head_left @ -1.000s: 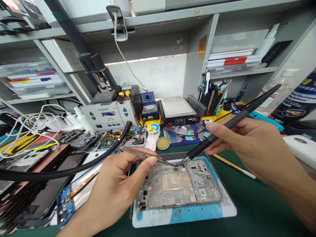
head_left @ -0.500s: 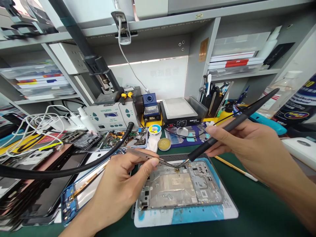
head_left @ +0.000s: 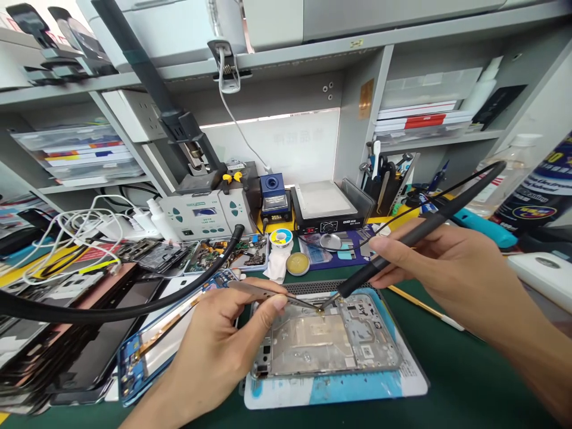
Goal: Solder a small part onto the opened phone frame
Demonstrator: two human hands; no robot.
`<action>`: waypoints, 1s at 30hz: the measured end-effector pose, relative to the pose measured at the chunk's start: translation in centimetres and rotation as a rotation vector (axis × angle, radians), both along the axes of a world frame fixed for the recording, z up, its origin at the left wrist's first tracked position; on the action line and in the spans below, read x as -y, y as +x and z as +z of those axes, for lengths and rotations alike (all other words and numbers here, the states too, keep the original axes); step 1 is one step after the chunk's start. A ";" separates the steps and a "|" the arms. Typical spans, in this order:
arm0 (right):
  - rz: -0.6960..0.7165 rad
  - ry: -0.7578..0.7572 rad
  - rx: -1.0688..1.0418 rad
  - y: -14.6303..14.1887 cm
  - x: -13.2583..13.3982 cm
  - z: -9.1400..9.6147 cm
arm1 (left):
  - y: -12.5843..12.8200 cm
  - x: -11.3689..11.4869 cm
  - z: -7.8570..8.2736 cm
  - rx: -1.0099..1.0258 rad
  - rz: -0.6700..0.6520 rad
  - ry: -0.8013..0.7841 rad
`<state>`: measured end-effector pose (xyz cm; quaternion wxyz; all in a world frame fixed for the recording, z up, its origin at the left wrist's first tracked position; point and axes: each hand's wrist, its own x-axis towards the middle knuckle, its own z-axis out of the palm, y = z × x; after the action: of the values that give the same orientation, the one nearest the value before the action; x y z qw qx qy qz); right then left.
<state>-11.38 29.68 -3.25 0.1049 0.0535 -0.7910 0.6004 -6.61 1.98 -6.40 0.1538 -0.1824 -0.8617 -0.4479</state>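
Observation:
A metal phone frame (head_left: 326, 342) lies on a blue and white pad (head_left: 335, 387) on the green mat. My left hand (head_left: 218, 351) pinches metal tweezers (head_left: 268, 293), whose tips reach a small gold part (head_left: 320, 310) at the frame's top edge. My right hand (head_left: 447, 268) grips a black soldering iron (head_left: 402, 247) like a pen. Its tip touches the same gold spot from the right.
A thick black hose (head_left: 134, 307) crosses in from the left. Phone screens and boards (head_left: 89, 333) pile up at left. Behind stand a rework station (head_left: 201, 211), a solder station (head_left: 273, 202), a hot plate (head_left: 328, 205), a solder spool (head_left: 281, 237) and a flux tin (head_left: 298, 262). A swab stick (head_left: 424, 307) lies at right.
The view has shifted slightly, so everything sits a little lower in the picture. Both hands hold their tools on the same spot of the frame.

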 end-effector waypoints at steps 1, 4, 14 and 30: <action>0.001 0.009 -0.009 0.0 0.0 0.0 | 0.0 0.0 0.0 -0.002 -0.006 0.002; 0.014 0.021 -0.039 0.1 0.0 0.0 | 0.1 0.0 0.1 -0.002 -0.018 0.003; -0.005 0.031 -0.044 0.2 0.1 0.4 | 0.1 -0.1 0.3 -0.005 -0.022 -0.029; -0.015 0.037 -0.069 0.3 0.2 0.3 | 0.3 -0.2 0.6 -0.015 -0.006 -0.031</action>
<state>-11.08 29.48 -2.95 0.1358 0.0702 -0.7981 0.5828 -6.29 2.15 -5.76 0.1560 -0.1905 -0.8668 -0.4337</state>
